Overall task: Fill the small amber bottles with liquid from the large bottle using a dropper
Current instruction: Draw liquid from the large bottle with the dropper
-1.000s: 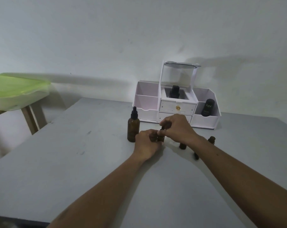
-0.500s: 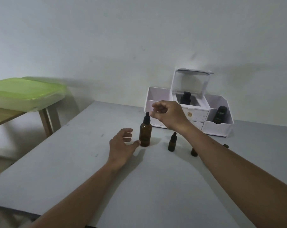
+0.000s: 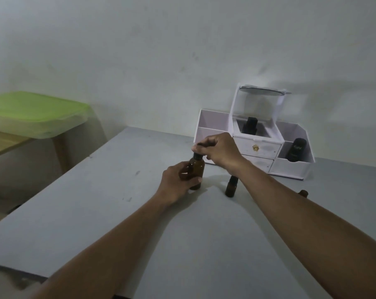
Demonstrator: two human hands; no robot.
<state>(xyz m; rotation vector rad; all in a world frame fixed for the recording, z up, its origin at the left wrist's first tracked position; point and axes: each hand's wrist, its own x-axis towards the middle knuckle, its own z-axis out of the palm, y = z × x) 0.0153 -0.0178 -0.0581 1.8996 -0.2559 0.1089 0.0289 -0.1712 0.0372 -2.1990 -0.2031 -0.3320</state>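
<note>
The large amber bottle [image 3: 196,169] stands upright on the grey table [image 3: 96,208]. My left hand [image 3: 176,184] wraps around its body from the left. My right hand [image 3: 219,151] is closed over its black dropper cap [image 3: 197,156] from above. A small amber bottle [image 3: 231,187] with a dark top stands just right of it, partly behind my right forearm. Another small amber bottle [image 3: 303,193] peeks out beyond that forearm, mostly hidden.
A white organiser box [image 3: 290,169] with drawers and a raised mirror lid stands at the back against the wall, holding two dark bottles [image 3: 294,149]. A green-lidded plastic tub [image 3: 32,117] rests on a wooden stand to the left, off the table.
My hands left the small bottle. The left hand moved to the large bottle and closed round it; the right hand came down onto its dropper cap.
</note>
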